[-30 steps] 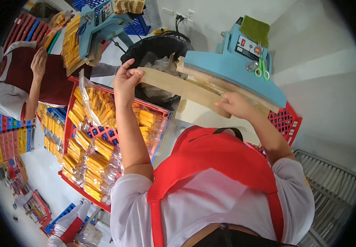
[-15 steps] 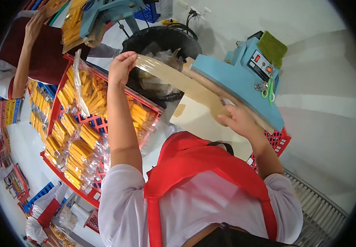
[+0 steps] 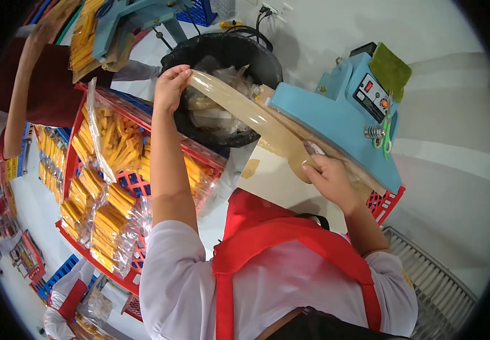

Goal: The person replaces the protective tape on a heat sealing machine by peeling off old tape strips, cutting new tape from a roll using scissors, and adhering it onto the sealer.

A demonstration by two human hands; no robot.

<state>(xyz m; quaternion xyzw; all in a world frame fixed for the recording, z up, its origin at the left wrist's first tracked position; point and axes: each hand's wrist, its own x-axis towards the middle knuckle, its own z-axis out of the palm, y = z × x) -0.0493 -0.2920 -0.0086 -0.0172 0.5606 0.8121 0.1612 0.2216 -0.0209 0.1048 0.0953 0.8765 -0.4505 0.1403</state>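
Note:
A long strip of glossy, translucent tan tape (image 3: 245, 107) stretches slantwise between my two hands. My left hand (image 3: 172, 89) pinches its upper left end between thumb and fingertips, above the black-lined bin. My right hand (image 3: 331, 180) is closed on the lower right end, where the strip curls round; whether a roll sits there I cannot tell. Close beside the right hand lies the front bar of a blue sealing machine (image 3: 324, 119). Beneath the strip is a cream-coloured board (image 3: 273, 180) with a tan patch on it.
A black-lined bin (image 3: 222, 51) holds crumpled plastic. At left, a red crate (image 3: 75, 229) contains bagged yellow sticks (image 3: 109, 221). Green-handled scissors (image 3: 387, 136) hang on the machine beside a green pad (image 3: 390, 67). A co-worker's arm (image 3: 21, 93) reaches in at upper left.
The view has shifted slightly. The tape strip now bows and twists more along its length, with both hands still on it. The co-worker's hand has moved at upper left.

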